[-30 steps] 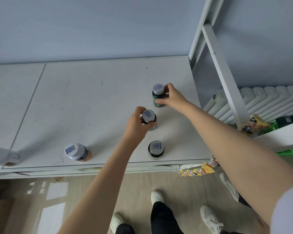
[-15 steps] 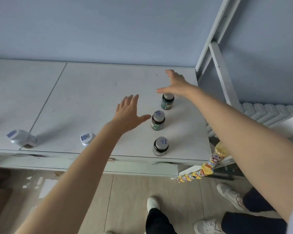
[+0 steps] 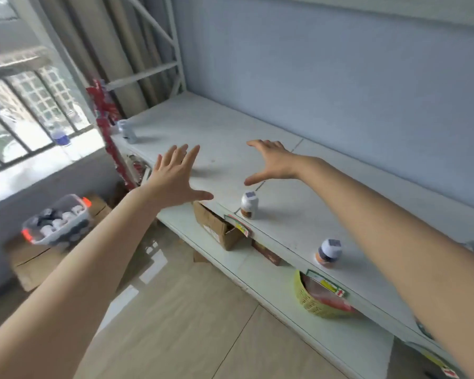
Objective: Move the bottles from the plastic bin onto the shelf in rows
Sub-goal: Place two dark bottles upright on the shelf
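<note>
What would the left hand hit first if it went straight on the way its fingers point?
Probably nothing soon: the left hand points across bare shelf towards the blue wall. The small bottle at the far end sits left of that line, though depth is hard to judge.

A stockroom or the back room of a small shop. A long white metal shelf unit (image 3: pixel 230 149) runs along a pale blue wall (image 3: pixel 340 77), and small printed labels (image 3: pixel 237 224) like price tags are stuck to its front edge. A few pill-style bottles (image 3: pixel 249 206) stand well apart on its upper level. The lower level holds an open cardboard box (image 3: pixel 216 228) and a green woven basket (image 3: pixel 312 305). On the tiled floor (image 3: pixel 203 324), below a barred window (image 3: pixel 25 105), a clear plastic bin (image 3: pixel 58 222) packed with more bottles sits on a flat carton (image 3: pixel 30 263).
</note>
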